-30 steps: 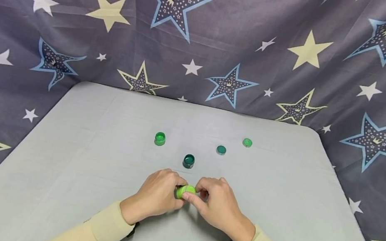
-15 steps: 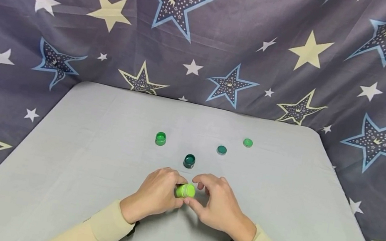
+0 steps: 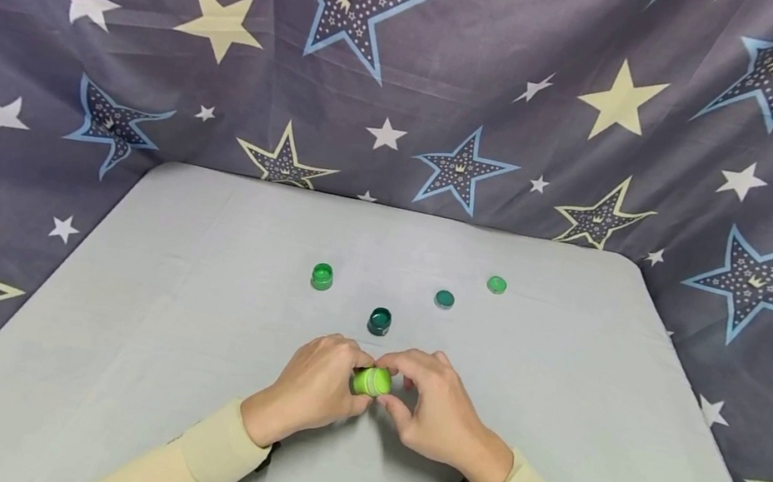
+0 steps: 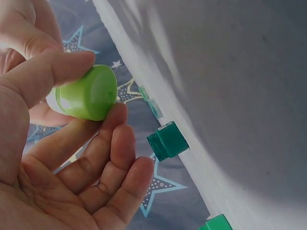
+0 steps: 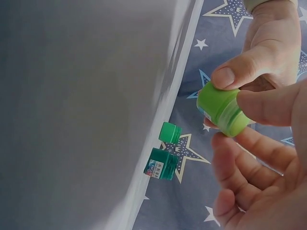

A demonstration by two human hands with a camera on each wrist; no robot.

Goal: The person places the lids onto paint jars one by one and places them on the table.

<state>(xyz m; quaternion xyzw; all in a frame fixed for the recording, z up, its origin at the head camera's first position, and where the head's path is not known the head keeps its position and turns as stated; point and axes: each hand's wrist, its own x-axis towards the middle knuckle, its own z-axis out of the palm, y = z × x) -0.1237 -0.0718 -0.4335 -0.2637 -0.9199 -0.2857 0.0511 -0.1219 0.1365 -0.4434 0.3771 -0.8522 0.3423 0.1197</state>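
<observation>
Between both hands, low over the table, a lime-green paint jar (image 3: 372, 381) lies tilted with its capped end toward the right. My left hand (image 3: 318, 382) pinches the jar's body between thumb and fingers. From the other side my right hand (image 3: 439, 409) pinches the lid end; in the right wrist view its thumb and forefinger are at the lid (image 5: 240, 125). Just beyond the hands stands an uncapped dark green paint jar (image 3: 379, 322). Farther left is an uncapped bright green paint jar (image 3: 322, 276).
Two loose lids lie on the table (image 3: 193, 312) at the back right: a dark green lid (image 3: 444, 299) and a bright green lid (image 3: 497, 285). A star-patterned curtain (image 3: 410, 93) hangs behind the table's far edge.
My right hand's fingers left the lid end half a second ago, spreading apart, and now close on it again. The left hand keeps its hold; jars and lids on the table stay put.
</observation>
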